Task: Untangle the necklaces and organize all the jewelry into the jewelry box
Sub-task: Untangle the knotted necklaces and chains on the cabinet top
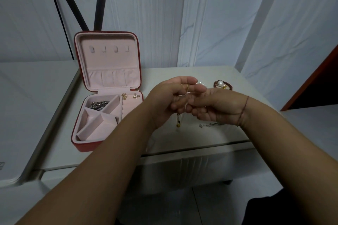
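Red jewelry box (pixel 83 146) open, silver chain (pixel 98 105) inside

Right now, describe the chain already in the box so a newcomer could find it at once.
At the left of the white table stands an open red jewelry box lined in pink. The far-left compartment of its base holds a heap of silver chain. It is the box's only silver piece; to its right sit two small gold earrings.
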Available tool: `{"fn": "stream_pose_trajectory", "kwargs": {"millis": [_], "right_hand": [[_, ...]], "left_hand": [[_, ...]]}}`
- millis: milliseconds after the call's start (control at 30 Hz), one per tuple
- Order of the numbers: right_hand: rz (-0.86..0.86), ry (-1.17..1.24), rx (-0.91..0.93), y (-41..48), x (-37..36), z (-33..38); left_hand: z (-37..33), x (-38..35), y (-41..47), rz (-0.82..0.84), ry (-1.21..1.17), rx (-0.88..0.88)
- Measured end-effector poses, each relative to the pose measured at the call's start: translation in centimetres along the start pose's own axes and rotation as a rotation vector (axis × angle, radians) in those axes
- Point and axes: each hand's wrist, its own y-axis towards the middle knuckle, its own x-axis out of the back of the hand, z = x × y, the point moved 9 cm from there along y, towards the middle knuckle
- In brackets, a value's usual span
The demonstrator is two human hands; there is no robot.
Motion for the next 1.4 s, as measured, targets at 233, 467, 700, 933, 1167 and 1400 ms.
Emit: {"fn": "stream_pose_trajectory", "kwargs": {"millis": [233, 467, 700, 933, 1167, 1400], "right_hand": [[-0.205, 0.463, -0.013, 0.1, 2.1, 0.0], [-0.222, 0.673, 0.046, 0.2, 2.1, 0.1], [-0.361, 0.474, 0.1, 0.3, 3.1, 0.5], [-0.492, 0.004, 0.175, 0.3, 3.9, 1.5], [-0.517, -0.587, 0.187, -0.1, 3.0, 2.3], [-0.476, -1.062, 0.154, 0.1, 1.6, 2.2]], "left_hand": [[0.2, 1.1, 0.0, -0.107, 0.077, 0.033], [0.6, 2.5, 0.6, -0.209, 0.02, 0.022], [1.0, 2.8, 0.9, -0.235, -0.012, 0.033], [1.8, 3.3, 1.0, -0.29, 0.073, 0.091], [3.0, 3.6, 0.7, -0.268, 0.321, 0.146], [2.0, 4.5, 0.5, -0.335, 0.341, 0.126]]}}
